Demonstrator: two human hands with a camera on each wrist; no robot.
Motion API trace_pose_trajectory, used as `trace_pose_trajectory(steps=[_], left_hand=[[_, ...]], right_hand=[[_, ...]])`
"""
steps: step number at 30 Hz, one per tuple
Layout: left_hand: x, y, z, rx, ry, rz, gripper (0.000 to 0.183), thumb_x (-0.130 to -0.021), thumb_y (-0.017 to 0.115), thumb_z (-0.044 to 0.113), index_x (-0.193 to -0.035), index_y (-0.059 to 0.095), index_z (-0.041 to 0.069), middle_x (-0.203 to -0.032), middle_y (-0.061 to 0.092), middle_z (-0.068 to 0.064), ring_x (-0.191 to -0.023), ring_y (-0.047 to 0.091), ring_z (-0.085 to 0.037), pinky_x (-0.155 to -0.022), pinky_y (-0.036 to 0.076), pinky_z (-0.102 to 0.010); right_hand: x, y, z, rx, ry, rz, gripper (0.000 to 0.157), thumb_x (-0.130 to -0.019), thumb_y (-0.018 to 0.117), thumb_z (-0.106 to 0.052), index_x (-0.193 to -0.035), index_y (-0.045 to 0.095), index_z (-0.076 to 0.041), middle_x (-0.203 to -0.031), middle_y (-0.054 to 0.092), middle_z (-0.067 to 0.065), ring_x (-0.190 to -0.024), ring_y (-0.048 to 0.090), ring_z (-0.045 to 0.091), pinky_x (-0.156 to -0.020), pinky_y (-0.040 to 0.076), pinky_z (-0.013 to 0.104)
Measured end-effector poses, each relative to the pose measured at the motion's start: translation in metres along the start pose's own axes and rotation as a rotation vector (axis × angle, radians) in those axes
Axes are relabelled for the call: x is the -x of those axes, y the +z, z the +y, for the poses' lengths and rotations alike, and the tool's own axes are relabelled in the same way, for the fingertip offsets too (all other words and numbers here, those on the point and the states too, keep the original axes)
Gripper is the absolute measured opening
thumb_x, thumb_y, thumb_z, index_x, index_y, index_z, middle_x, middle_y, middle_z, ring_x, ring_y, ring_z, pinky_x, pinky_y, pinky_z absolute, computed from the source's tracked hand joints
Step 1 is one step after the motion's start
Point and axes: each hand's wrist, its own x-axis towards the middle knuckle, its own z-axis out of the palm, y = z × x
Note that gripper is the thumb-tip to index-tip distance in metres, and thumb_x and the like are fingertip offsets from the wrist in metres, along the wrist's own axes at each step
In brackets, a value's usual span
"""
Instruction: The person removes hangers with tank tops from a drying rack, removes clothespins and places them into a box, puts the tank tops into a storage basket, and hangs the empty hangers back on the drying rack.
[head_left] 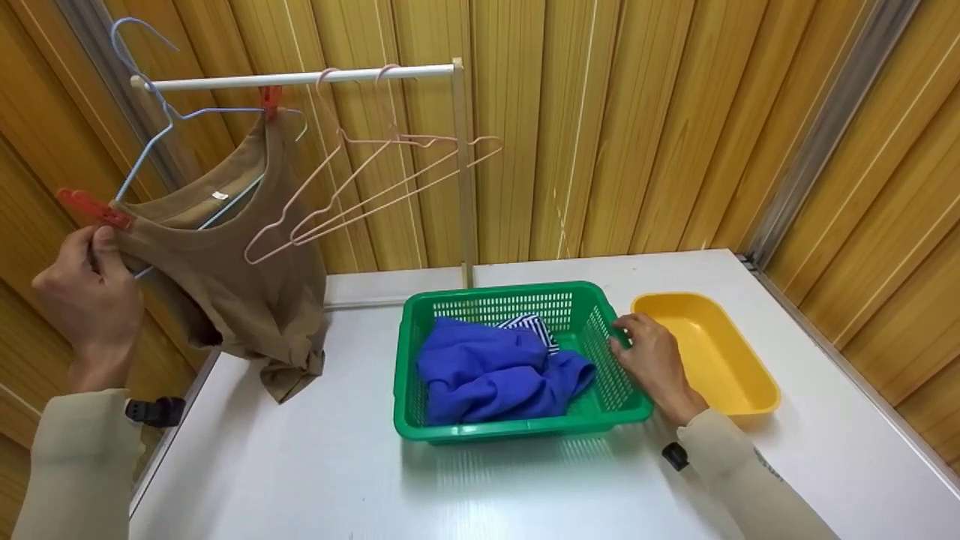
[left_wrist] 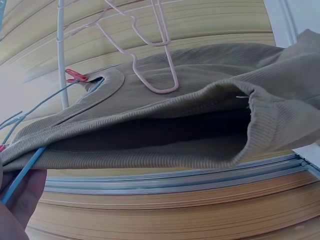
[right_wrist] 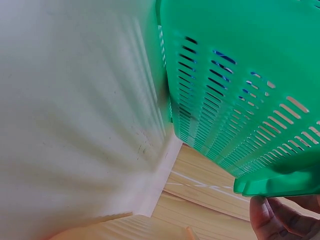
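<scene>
At the left, a brown sleeveless top (head_left: 247, 262) hangs on a blue hanger (head_left: 142, 161). One red clothespin (head_left: 94, 208) clips its near shoulder, another red clothespin (head_left: 271, 103) the far one. My left hand (head_left: 94, 289) pinches the near shoulder just below the clothespin; the left wrist view shows the gaping armhole (left_wrist: 165, 132) beside the fingers. Over the right rim of a green basket (head_left: 525, 431), my right hand (head_left: 652, 360) curls its fingers and grips it, as the right wrist view also shows. Blue cloth (head_left: 495, 375) and a striped black-and-white cloth (head_left: 534, 326) lie inside.
Two pink hangers (head_left: 330, 225) hang from a white rod (head_left: 300, 79) on an upright post (head_left: 463, 180). A yellow tub (head_left: 720, 360) stands right of the basket on the white table (head_left: 300, 465). Wood-patterned walls (head_left: 637, 135) close off the back and sides.
</scene>
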Motion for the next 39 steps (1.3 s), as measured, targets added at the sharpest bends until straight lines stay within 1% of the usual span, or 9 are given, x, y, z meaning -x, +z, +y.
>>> trace_pose_trajectory(steps=[2,6,11,13,17,24,30,35,39], left_hand=[[0.003,-0.005,0.001,0.008,0.015,0.011,0.039,-0.104,0.047,0.029,-0.115,0.069,-0.002,-0.082,0.064,-0.015,-0.061,0.029,0.019,-0.062,0.027,-0.001],[0.009,-0.014,0.002,0.006,0.026,0.013,0.038,-0.104,0.048,0.029,-0.114,0.069,-0.001,-0.077,0.059,-0.007,-0.06,0.03,0.018,-0.06,0.027,-0.001],[0.016,-0.021,0.001,0.023,0.041,0.049,0.038,-0.104,0.049,0.028,-0.111,0.07,-0.002,-0.074,0.05,0.014,-0.061,0.031,0.019,-0.062,0.028,0.0],[0.018,-0.024,0.002,0.032,0.048,0.067,0.038,-0.104,0.049,0.028,-0.11,0.07,-0.004,-0.076,0.041,0.025,-0.062,0.031,0.018,-0.063,0.028,-0.001],[0.022,-0.03,0.0,0.044,0.045,0.08,0.039,-0.103,0.05,0.028,-0.109,0.069,-0.005,-0.076,0.038,0.031,-0.064,0.033,0.017,-0.064,0.029,-0.004],[0.028,-0.04,-0.021,0.023,0.02,0.033,0.037,-0.105,0.046,0.028,-0.12,0.066,0.0,-0.088,0.037,0.037,-0.075,0.034,0.015,-0.071,0.028,-0.01],[0.028,-0.053,-0.031,0.059,0.015,0.0,0.035,-0.105,0.047,0.027,-0.12,0.067,0.003,-0.085,0.039,0.036,-0.071,0.035,0.012,-0.068,0.028,-0.009],[0.022,-0.062,-0.04,0.13,0.061,-0.013,0.027,-0.103,0.051,0.022,-0.115,0.071,0.007,-0.085,0.047,0.037,-0.07,0.041,0.014,-0.067,0.032,-0.007],[0.02,-0.065,-0.058,0.178,0.087,-0.046,0.025,-0.103,0.051,0.02,-0.117,0.07,0.013,-0.087,0.05,0.036,-0.074,0.045,0.015,-0.072,0.034,-0.008]], right_hand=[[0.0,0.0,0.001,0.001,-0.017,0.019,0.02,-0.082,0.074,-0.007,-0.1,0.072,0.004,-0.102,0.069,0.021,-0.082,0.068,0.033,-0.075,0.058,0.048],[0.0,0.0,0.001,-0.006,-0.032,0.037,0.018,-0.082,0.074,-0.005,-0.098,0.072,0.004,-0.101,0.07,0.021,-0.08,0.068,0.033,-0.073,0.058,0.048],[-0.001,-0.001,0.001,-0.007,-0.03,0.038,0.018,-0.083,0.073,-0.004,-0.099,0.072,0.004,-0.102,0.069,0.022,-0.082,0.067,0.034,-0.075,0.058,0.049],[-0.001,-0.002,0.0,-0.003,-0.028,0.04,0.018,-0.083,0.073,-0.005,-0.099,0.072,0.004,-0.102,0.07,0.021,-0.082,0.067,0.033,-0.075,0.058,0.049],[-0.001,-0.003,0.0,0.001,-0.021,0.033,0.019,-0.084,0.073,-0.007,-0.1,0.072,0.003,-0.102,0.069,0.021,-0.082,0.067,0.033,-0.075,0.058,0.048],[-0.001,-0.004,0.0,-0.003,-0.014,0.015,0.02,-0.085,0.072,-0.008,-0.101,0.072,0.003,-0.104,0.069,0.021,-0.084,0.067,0.033,-0.076,0.058,0.048],[-0.002,-0.003,0.002,-0.007,-0.027,0.026,0.02,-0.084,0.072,-0.008,-0.101,0.072,0.004,-0.102,0.069,0.02,-0.082,0.066,0.032,-0.074,0.058,0.048],[-0.002,-0.003,0.002,-0.019,-0.037,0.037,0.018,-0.084,0.072,-0.008,-0.099,0.072,0.003,-0.101,0.069,0.02,-0.081,0.066,0.032,-0.073,0.058,0.048],[-0.002,-0.004,0.002,-0.024,-0.02,0.016,0.019,-0.085,0.072,-0.009,-0.101,0.072,0.002,-0.103,0.069,0.02,-0.083,0.067,0.032,-0.075,0.058,0.048]])
